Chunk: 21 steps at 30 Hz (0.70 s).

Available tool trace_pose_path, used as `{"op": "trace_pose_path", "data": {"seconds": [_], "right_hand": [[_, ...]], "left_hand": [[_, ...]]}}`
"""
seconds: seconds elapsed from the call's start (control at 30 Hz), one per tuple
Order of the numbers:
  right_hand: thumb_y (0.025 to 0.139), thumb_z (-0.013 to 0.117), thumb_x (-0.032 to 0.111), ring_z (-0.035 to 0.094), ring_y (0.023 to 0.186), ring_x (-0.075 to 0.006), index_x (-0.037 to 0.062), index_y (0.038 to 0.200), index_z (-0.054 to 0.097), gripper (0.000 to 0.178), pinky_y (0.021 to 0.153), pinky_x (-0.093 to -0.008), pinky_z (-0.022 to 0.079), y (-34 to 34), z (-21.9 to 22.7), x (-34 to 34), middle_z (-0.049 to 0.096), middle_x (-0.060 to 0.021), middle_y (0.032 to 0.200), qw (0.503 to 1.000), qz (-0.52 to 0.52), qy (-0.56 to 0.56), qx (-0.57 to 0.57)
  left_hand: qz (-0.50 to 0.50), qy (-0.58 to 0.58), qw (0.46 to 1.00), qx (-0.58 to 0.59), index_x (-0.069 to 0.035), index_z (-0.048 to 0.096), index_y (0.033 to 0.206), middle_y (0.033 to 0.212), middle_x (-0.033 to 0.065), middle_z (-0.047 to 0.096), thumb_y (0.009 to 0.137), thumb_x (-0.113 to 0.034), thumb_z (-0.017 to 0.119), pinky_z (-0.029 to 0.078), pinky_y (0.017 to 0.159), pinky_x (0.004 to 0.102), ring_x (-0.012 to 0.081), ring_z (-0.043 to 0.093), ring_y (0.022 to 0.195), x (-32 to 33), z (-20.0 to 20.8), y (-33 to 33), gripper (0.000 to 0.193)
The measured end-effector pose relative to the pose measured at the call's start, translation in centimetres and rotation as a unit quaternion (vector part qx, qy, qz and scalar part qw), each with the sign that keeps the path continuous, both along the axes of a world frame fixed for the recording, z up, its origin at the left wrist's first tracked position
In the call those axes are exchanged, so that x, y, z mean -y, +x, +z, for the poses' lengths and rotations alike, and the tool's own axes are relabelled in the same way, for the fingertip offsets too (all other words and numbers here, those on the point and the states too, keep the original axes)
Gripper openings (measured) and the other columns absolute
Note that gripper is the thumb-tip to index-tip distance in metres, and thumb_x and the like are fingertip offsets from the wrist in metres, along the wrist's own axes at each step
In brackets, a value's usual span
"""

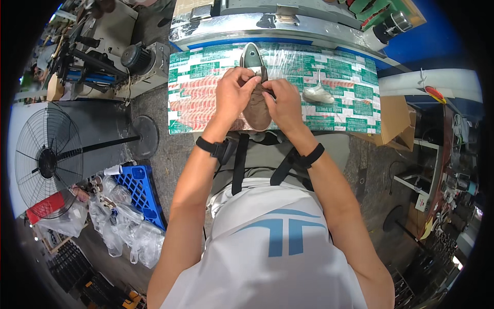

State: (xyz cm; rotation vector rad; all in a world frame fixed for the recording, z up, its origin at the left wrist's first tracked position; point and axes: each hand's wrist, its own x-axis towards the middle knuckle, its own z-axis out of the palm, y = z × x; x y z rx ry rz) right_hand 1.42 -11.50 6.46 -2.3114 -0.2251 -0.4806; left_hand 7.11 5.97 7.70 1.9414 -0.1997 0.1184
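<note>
A brown shoe (257, 112) lies on the worktable with its toe toward me and its heel end away. Its pale green insole shows at the open heel, and a small white patch shows at its middle. Over the left side of the shoe's opening, my left hand (235, 93) is closed, thumb and fingers pinched at the upper. My right hand (286, 103) is on the other side, its thumb and forefinger pinched together over the lacing area. Whatever thin piece sits between those right fingertips is too small to make out.
Green, white and red printed tape under clear film covers the worktable (195, 98). A whitish lump with a thin stem (318, 93) lies to the right. Behind runs a shiny metal machine edge (242, 24). A cardboard box (395, 119), floor fan (49, 162) and blue crate (138, 191) stand around.
</note>
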Motion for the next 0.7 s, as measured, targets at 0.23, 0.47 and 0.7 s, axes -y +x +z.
{"op": "trace_pose_path", "data": {"seconds": [0.23,0.47,0.7], "right_hand": [[0.089,0.079,0.008,0.066,0.106,-0.0328,0.0108,0.118,0.069,0.03,0.095,-0.048,0.047,-0.3,0.3,-0.1,0.069,-0.0074,0.107,1.0,0.015,-0.015,0.022],[0.09,0.078,0.009,0.065,0.112,-0.0361,0.0107,0.131,0.066,0.043,0.099,-0.0493,0.047,-0.7,0.1,-0.3,0.069,-0.0113,0.118,1.0,0.022,-0.018,0.004],[0.086,0.075,0.012,0.058,0.131,-0.0413,0.0084,0.146,0.059,0.063,0.112,-0.0532,0.043,0.1,-1.8,3.1,0.062,-0.0217,0.139,0.998,-0.06,-0.024,0.01]], "left_hand": [[0.015,-0.082,0.99,-0.11,0.0,0.078,0.097,0.088,0.001,0.071,0.099,-0.013,0.082,0.057,0.069,0.03,0.0093,0.066,0.075,0.0,-2.0,0.5,0.013],[-0.008,-0.217,0.949,-0.228,-0.004,0.075,0.106,0.093,-0.0005,0.072,0.108,-0.015,0.072,0.06,0.068,0.0269,0.0068,0.065,0.078,-1.6,-1.7,-1.4,0.011],[-0.439,-0.223,0.826,-0.274,-0.001,0.071,0.097,0.093,0.0038,0.068,0.098,-0.002,0.071,0.056,0.068,0.0301,0.0125,0.069,0.081,-1.2,12.7,-11.5,0.001]]}}
